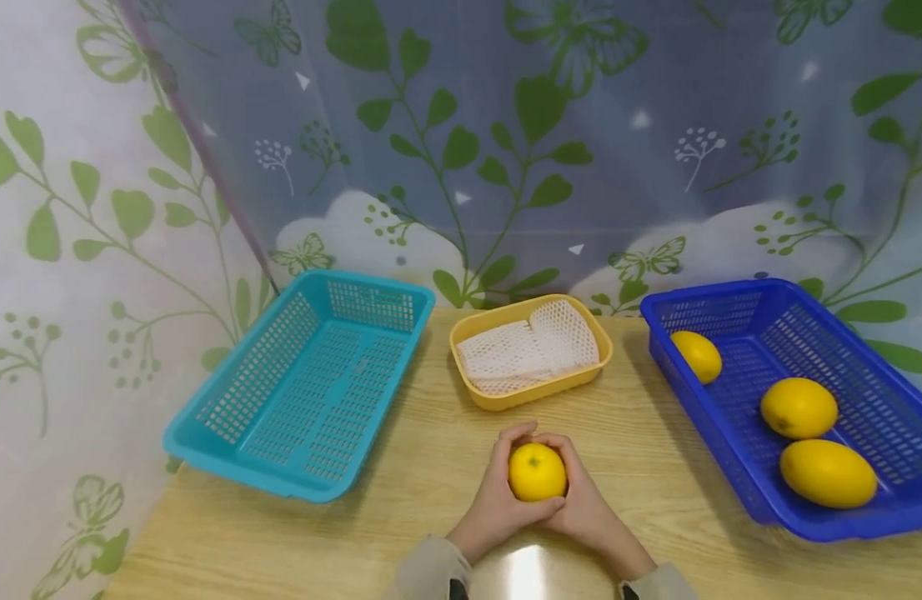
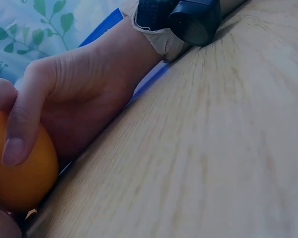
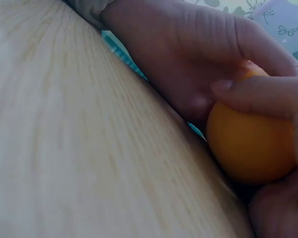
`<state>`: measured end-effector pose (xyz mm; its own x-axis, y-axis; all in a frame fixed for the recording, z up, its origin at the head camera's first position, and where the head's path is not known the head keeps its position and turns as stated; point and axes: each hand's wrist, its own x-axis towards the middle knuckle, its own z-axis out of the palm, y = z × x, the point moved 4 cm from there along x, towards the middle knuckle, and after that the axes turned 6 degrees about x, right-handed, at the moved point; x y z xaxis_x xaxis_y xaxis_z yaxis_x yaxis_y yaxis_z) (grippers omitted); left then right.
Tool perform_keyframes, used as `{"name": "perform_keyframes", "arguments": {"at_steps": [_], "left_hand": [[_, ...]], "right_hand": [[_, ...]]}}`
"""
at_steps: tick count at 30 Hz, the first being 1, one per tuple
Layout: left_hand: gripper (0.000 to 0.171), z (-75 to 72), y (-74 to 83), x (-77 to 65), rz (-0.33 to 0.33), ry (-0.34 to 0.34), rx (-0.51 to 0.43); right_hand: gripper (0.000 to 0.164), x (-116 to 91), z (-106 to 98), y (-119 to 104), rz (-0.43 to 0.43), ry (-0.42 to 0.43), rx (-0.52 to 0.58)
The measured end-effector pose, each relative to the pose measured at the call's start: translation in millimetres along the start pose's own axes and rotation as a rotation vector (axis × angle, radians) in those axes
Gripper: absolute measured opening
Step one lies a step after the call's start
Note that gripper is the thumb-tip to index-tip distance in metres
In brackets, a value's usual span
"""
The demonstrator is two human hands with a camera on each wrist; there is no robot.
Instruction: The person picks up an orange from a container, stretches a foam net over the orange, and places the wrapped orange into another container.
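Both hands cup one yellow lemon low over the wooden table, in front of the yellow tray. Its stem end faces up in the head view; in the wrist views it looks more orange. My left hand curls round its left side, and my right hand round its right side. The thumbs meet at the near side of the fruit, and the fingertips come together at the far side. From the right wrist, the lemon shows between thumb and fingers, close over the tabletop.
A turquoise basket stands at the left, with no fruit in it. The small yellow tray behind the hands holds white foam netting. At the right, a blue basket holds three lemons. A patterned curtain hangs behind.
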<state>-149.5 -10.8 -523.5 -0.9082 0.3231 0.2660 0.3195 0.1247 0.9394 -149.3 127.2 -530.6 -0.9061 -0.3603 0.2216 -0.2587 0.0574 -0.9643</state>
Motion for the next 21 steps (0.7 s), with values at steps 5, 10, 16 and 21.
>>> {"name": "perform_keyframes", "arguments": {"at_steps": [5, 10, 16, 21], "left_hand": [[0.069, 0.9, -1.3, 3.2, 0.037, -0.005, 0.009], [0.066, 0.7, -1.4, 2.1, 0.043, -0.003, -0.018], [0.058, 1.2, -1.5, 3.8, 0.069, 0.014, -0.035], [0.058, 1.5, 0.2, 4.7, 0.071, 0.022, -0.063]], "right_hand": [[0.087, 0, -1, 0, -0.034, -0.001, 0.042], [0.084, -1, 0, 0, -0.089, -0.045, 0.135], [0.076, 1, 1, -6, -0.183, -0.101, 0.285], [0.074, 3, 1, -13, -0.288, -0.130, 0.350]]}}
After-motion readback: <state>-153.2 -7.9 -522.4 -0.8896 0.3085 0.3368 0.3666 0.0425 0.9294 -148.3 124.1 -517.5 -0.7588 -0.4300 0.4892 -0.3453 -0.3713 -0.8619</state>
